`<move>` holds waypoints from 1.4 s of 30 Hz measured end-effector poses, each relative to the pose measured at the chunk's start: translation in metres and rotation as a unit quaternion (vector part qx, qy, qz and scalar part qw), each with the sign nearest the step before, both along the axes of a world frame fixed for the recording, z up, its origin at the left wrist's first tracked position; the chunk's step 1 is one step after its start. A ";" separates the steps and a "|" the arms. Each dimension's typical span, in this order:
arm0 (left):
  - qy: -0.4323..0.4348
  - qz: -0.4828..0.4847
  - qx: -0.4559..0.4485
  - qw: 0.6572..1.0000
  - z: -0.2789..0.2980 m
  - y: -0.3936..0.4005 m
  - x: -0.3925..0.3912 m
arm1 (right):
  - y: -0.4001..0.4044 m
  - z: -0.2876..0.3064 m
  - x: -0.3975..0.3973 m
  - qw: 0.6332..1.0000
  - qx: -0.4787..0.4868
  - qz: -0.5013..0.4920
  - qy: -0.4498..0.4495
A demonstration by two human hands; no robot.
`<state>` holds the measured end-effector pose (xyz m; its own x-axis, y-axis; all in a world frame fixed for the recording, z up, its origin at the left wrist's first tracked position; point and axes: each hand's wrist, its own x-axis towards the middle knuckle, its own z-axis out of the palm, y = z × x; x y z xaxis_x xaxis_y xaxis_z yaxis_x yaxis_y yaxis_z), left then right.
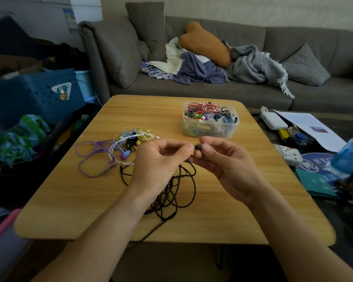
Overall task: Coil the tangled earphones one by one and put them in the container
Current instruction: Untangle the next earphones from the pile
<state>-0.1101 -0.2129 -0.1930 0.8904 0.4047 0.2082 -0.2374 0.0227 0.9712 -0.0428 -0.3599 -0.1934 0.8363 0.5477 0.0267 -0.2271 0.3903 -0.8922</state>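
Now both hands pinch the thin black earphone cord over the wooden table: right hand on its earbud, left hand alongside. Slack hangs below, toward the person; clear plastic container sits beyond, nearer the right hand.

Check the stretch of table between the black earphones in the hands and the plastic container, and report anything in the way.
Nothing visible blocks it. Bare table lies between the black earphones and the container; the coloured tangle lies off to the left.
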 end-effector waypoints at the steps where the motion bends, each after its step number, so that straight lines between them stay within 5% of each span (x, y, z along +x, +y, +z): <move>1: -0.006 -0.001 0.012 1.000 0.000 0.000 0.000 | 0.000 0.000 0.000 1.000 0.003 0.000 0.001; 16: -0.063 0.025 0.192 0.979 -0.004 0.004 0.000 | -0.002 0.002 -0.001 0.999 -0.004 0.008 0.048; 33: -0.025 -0.077 0.059 0.995 -0.006 0.005 -0.001 | -0.011 0.010 -0.002 0.980 -0.125 -0.044 -0.150; 42: -0.042 0.003 0.180 0.983 -0.005 0.000 0.001 | -0.008 0.004 -0.001 0.992 -0.086 -0.032 -0.090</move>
